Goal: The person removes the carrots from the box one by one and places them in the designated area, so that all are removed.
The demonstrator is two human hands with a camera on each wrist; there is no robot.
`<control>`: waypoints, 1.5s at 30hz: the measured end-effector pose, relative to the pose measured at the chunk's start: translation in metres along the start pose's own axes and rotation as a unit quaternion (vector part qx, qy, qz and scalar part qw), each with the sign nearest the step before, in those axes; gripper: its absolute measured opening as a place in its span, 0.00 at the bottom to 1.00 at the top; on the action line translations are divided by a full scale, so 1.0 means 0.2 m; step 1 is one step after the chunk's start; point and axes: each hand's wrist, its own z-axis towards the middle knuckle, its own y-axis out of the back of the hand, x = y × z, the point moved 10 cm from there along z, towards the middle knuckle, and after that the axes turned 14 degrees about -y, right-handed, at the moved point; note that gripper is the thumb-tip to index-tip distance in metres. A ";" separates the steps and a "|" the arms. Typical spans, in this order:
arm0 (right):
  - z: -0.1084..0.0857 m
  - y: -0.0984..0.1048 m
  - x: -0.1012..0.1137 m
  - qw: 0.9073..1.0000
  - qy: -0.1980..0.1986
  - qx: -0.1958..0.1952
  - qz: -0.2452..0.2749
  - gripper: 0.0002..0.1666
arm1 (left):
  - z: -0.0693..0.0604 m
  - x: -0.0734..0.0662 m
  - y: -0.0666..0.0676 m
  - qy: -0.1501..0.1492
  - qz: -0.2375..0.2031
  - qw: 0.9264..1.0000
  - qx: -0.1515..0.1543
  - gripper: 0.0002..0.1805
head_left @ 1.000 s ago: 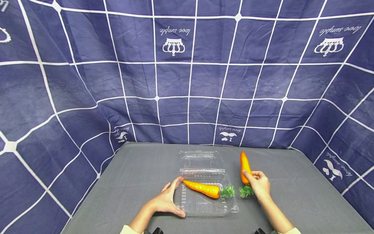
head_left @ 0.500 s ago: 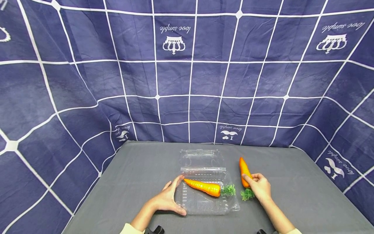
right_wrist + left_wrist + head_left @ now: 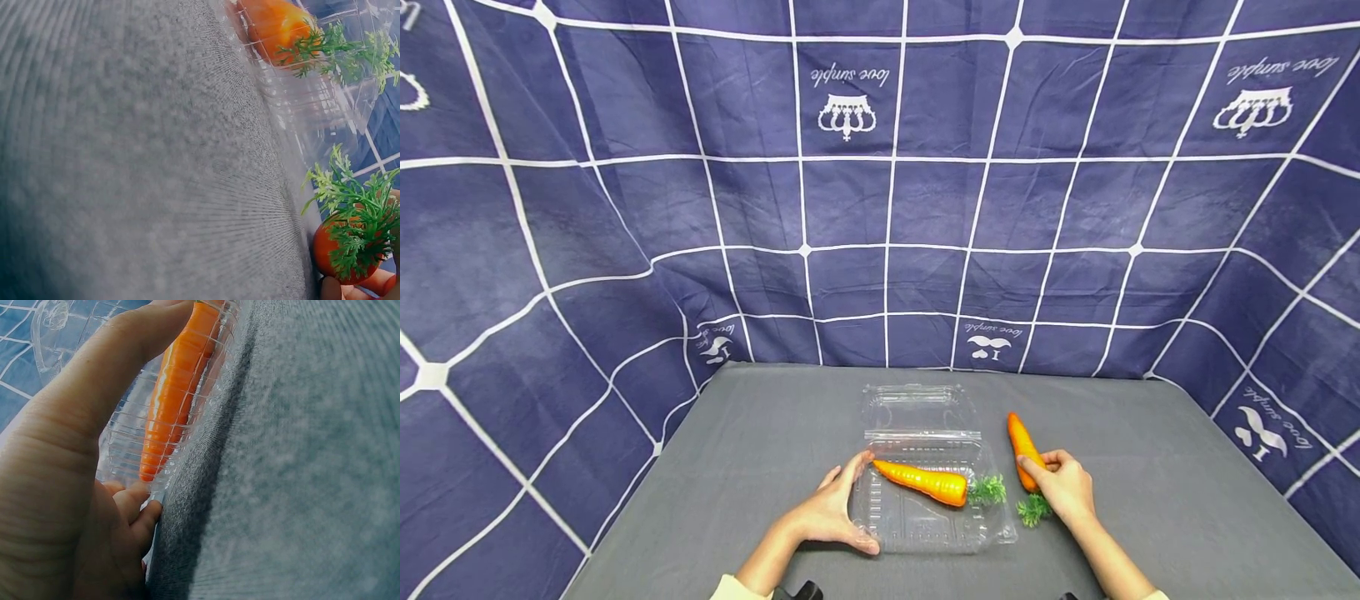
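Note:
A clear plastic container (image 3: 917, 529) lies with its lid (image 3: 917, 408) folded back. In its base is an orange carrot (image 3: 925, 482), the green leaves (image 3: 987, 490) at the right side; the left wrist view shows this carrot (image 3: 172, 394) through the ribbed wall. My left hand (image 3: 831, 512) grips the container's left side, thumb at the front corner and fingers further back. Right of the container, my right hand (image 3: 1067, 487) holds a second carrot (image 3: 1024, 446) near its leafy end, tip pointing away and left. The right wrist view shows its round end (image 3: 331, 250) low at the right.
A grey cloth covers the table (image 3: 760, 442). Blue fabric with white lines (image 3: 850, 200) hangs behind it and along both sides. Dark straps show at the lower edge of the head view near both wrists.
The second carrot's tip has moved toward the front and swung left, while my right hand keeps hold of it. My left hand and the container have hardly moved.

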 end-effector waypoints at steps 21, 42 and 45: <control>0.00 0.01 0.04 1.000 0.008 0.021 -0.019 0.31 | 0.00 -0.01 0.01 -0.003 0.008 1.000 -0.003 0.70; -0.13 0.08 0.40 0.992 0.109 0.009 0.061 0.19 | 0.00 -0.02 0.01 -0.002 0.014 1.000 -0.001 0.70; -0.18 0.03 0.47 0.986 0.132 0.039 0.092 0.17 | -0.01 -0.02 0.01 -0.003 0.014 1.000 -0.003 0.70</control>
